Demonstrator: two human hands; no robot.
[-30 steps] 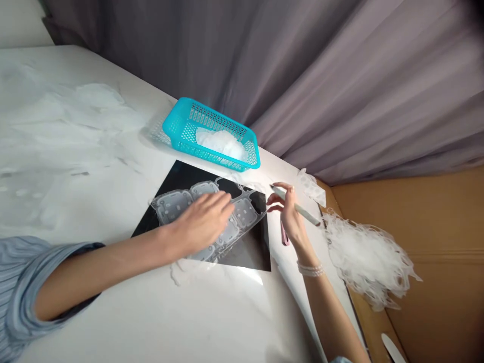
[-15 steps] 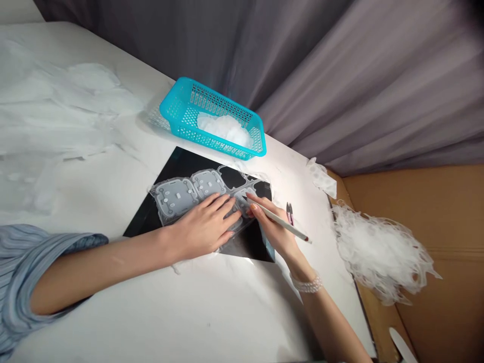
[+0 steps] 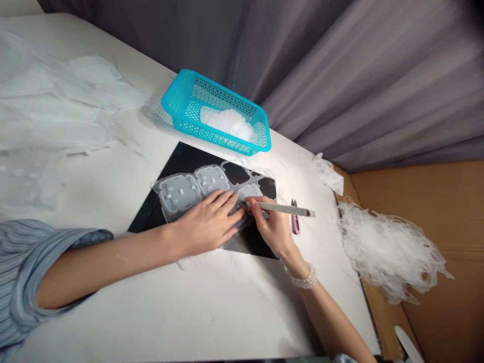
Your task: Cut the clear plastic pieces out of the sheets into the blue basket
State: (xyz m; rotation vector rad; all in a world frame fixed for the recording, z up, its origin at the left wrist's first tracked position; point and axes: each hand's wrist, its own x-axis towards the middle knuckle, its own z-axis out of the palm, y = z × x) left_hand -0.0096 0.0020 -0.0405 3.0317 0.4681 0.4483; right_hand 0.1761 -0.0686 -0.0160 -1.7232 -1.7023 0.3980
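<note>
Since half a second ago, the pen-like tool (image 3: 289, 208) has swung nearly level in the head view, pinched by the right hand's (image 3: 274, 224) fingers, its tip beside the left hand (image 3: 206, 224), whose fingers lie flat and slightly spread on the moulded sheet (image 3: 181, 190), gripping nothing. I see that sheet, translucent grey with rounded panels and pale spots, lying on the black mat (image 3: 181, 157), with the blue basket (image 3: 212, 137) just beyond and room on the near-side worktop (image 3: 189, 307). Both hands hide its lower right, so I can't tell whether the tip touches.
</note>
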